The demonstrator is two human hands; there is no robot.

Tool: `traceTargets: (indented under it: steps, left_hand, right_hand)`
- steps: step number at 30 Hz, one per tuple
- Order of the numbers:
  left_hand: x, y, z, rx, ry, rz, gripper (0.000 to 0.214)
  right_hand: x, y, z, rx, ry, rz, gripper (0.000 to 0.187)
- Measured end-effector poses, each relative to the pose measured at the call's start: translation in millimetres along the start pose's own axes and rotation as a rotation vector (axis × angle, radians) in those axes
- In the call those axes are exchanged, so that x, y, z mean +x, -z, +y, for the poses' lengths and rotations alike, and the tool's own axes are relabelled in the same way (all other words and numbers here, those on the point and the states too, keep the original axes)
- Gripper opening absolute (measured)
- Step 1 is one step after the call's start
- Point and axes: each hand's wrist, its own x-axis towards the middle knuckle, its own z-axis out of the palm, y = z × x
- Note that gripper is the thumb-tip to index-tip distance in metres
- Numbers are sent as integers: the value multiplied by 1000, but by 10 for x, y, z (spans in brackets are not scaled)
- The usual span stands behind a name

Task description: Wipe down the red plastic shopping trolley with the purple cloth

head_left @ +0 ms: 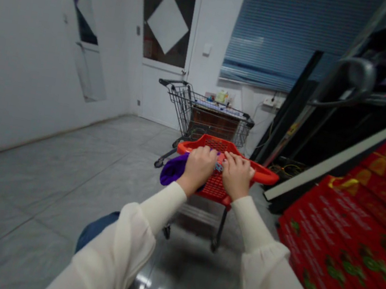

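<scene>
A red plastic shopping cart [213, 191] stands on its wheels right in front of me. My left hand [199, 166] is closed around the cart's handle, left of its middle. A purple cloth [173, 170] hangs beside and partly under that hand; whether the fingers also grip it I cannot tell. Close by on the right, my right hand [237, 174] wraps over the same handle. Something small and light blue [218, 167] shows between the two hands, too blurred to name.
A grey wire shopping cart [215, 121] holding a brown box stands ahead, before a white door [160, 92]. Stacked red boxes [342, 243] rise on the right, beside leaning dark boards and a pale strip [347, 153]. Grey tiled floor [72, 178] stretches left to a white wall [18, 61].
</scene>
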Motion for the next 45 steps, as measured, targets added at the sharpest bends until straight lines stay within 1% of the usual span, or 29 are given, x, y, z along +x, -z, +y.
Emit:
traceTargets:
  steps: [2,4,6,8,10,12,14,16,18,19,22,24,26,28,30,31,33,34,35,36,38,40,42,44,45]
  left_hand:
    - [-3,13,107,-45,-70,7,42]
    - [4,38,55,-61,-73,-19,40]
    - [15,54,-116,-38,0,-46,37]
    - [28,52,-294,-7,109,-42,36]
    - [42,37,-369,10,192,-18,37]
    - [51,22,-300,15,193,-6,37]
    - [54,15,-139,5,134,-14,35]
    - [51,22,10,-13,57,-29,34]
    - [44,39,63,-19,10,-41,35]
    - [39,48,44,-14,-2,-46,36]
    - [25,66,-147,14,19,-57,38]
    - [26,67,-293,32,68,-57,36]
    - [38,59,-358,50,133,-48,35]
    - [59,38,-286,60,198,-29,36]
    - [82,9,-76,47,212,0,36]
    - [93,-5,60,30,180,12,35]
    - [109,-20,321,-17,54,15,32]
    - [114,-19,413,-41,-22,5,30]
    - [118,-12,461,-61,-93,-9,29]
    - [121,-1,459,-72,-146,-23,29]
    - [125,28,320,-71,-182,-44,30]
    - [131,56,88,-54,-111,-52,33]
    - [139,69,-94,-37,17,-51,35]
    - [143,59,-126,-17,105,-42,34]
    - [142,46,-83,-8,109,-35,33]
  right_hand:
    - [-8,21,25,-4,19,-20,45]
    - [-17,44,103,6,42,-36,45]
    - [-26,59,180,22,64,-48,46]
    - [-35,62,202,24,72,-60,45]
    - [-43,52,151,13,60,-68,45]
    - [-51,38,54,4,37,-70,45]
    - [-55,35,-31,0,31,-68,44]
    - [-53,57,-49,-9,48,-66,44]
    - [-45,117,24,-23,90,-80,44]
    - [-41,160,93,-29,119,-94,43]
    - [-45,299,365,-60,185,-120,42]
    - [-75,356,525,-98,145,-86,41]
    - [-117,361,605,-118,70,-44,41]
    - [-154,323,593,-119,25,-24,42]
    - [-170,275,528,-105,17,-21,42]
    - [-171,257,493,-94,23,-25,42]
    - [-165,242,449,-72,47,-44,41]
    - [-161,245,444,-63,55,-53,41]
    - [-158,254,449,-55,60,-60,41]
    - [-157,264,460,-45,62,-66,40]
    - [-159,284,486,-20,64,-74,39]
    - [-167,288,486,7,65,-78,39]
    - [-176,273,446,24,58,-74,38]
    - [-182,248,377,31,46,-64,37]
    - [-183,238,342,31,42,-60,36]
